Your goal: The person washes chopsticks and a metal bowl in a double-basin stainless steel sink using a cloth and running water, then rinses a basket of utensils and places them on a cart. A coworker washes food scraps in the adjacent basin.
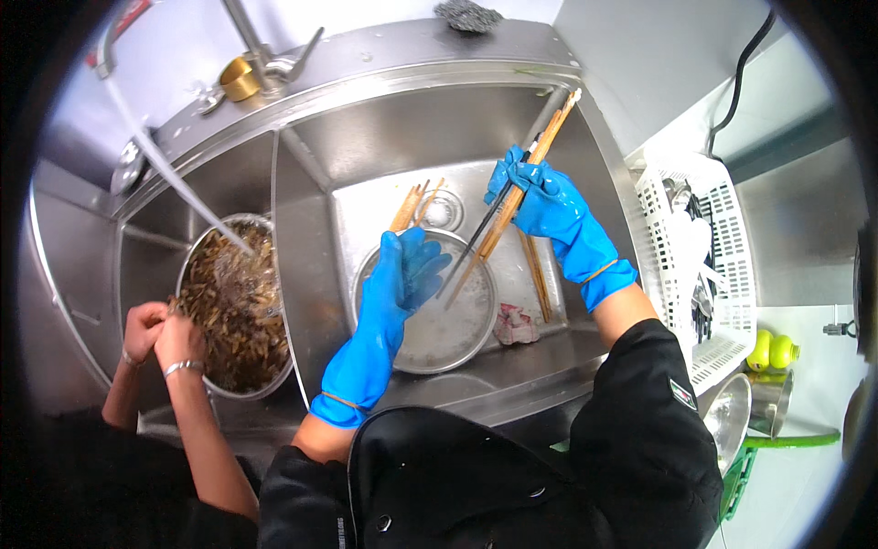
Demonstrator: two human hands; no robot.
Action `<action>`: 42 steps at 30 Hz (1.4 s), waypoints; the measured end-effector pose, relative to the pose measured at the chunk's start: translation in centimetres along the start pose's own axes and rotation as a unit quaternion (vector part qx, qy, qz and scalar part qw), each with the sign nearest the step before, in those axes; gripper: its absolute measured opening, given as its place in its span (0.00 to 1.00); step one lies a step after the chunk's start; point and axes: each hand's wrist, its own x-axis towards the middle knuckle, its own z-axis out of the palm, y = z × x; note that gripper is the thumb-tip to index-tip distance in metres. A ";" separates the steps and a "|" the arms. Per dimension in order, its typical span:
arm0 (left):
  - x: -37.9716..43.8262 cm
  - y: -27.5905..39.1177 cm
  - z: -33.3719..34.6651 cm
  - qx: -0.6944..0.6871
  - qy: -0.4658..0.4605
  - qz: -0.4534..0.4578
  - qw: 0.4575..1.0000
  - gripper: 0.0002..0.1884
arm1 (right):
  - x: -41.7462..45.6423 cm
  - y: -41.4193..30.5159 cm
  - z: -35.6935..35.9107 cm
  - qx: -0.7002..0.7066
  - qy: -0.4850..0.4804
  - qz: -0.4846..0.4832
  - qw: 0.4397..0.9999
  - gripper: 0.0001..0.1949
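My right hand (549,202), in a wet blue rubber glove, grips a slanted bundle of wooden chopsticks (549,141) with a dark one (488,213) among them. Their lower ends look blurred above a round metal basin (439,340) holding cloudy water in the right sink compartment. My left hand (405,274), gloved alike, is held over the basin's left side with its fingers extended and nothing visible in its grasp. Just beyond it, more chopsticks (406,209) show, their near ends hidden. Other chopsticks (536,278) lie on the sink floor at right, near a crumpled pinkish cloth (514,324).
At left, a co-worker's bare hands (164,336) are at a bowl (255,394) of brown strips under a running hose (171,171). A divider (281,261) separates the compartments. A white cutlery basket (737,274) stands right; a steel scourer (468,15) sits on the back ledge.
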 end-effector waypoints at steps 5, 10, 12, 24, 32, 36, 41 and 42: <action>-5.0 2.5 0.1 -0.121 -0.041 0.014 0.992 0.37 | 0.3 1.0 6.0 0.118 -0.032 -0.018 0.992 0.07; -9.5 4.4 0.5 -0.247 -0.041 0.077 0.965 0.37 | 1.2 1.0 9.4 0.138 -0.092 -0.025 0.986 0.06; -10.6 4.8 -0.1 -0.281 -0.070 0.114 0.950 0.39 | 0.6 0.5 11.3 0.139 -0.087 -0.020 0.986 0.06; -13.1 6.0 1.2 -0.250 -0.055 0.160 0.953 0.35 | -2.8 -1.5 16.0 0.270 -0.144 -0.021 0.952 0.06; -12.8 6.5 3.5 -0.178 -0.110 0.205 0.956 0.32 | -5.6 -2.5 19.9 0.262 -0.091 0.005 0.961 0.06; -13.0 7.4 4.6 -0.040 -0.084 0.154 0.984 0.34 | -6.5 -3.7 20.5 0.244 -0.102 0.018 0.964 0.06; -9.9 7.7 1.9 0.137 -0.026 0.221 0.965 0.36 | -6.0 -3.5 19.5 0.155 -0.046 0.000 0.987 0.01; -9.2 7.9 2.1 0.172 -0.113 0.192 0.960 0.33 | -6.3 -3.6 19.5 0.148 -0.043 0.005 0.988 0.02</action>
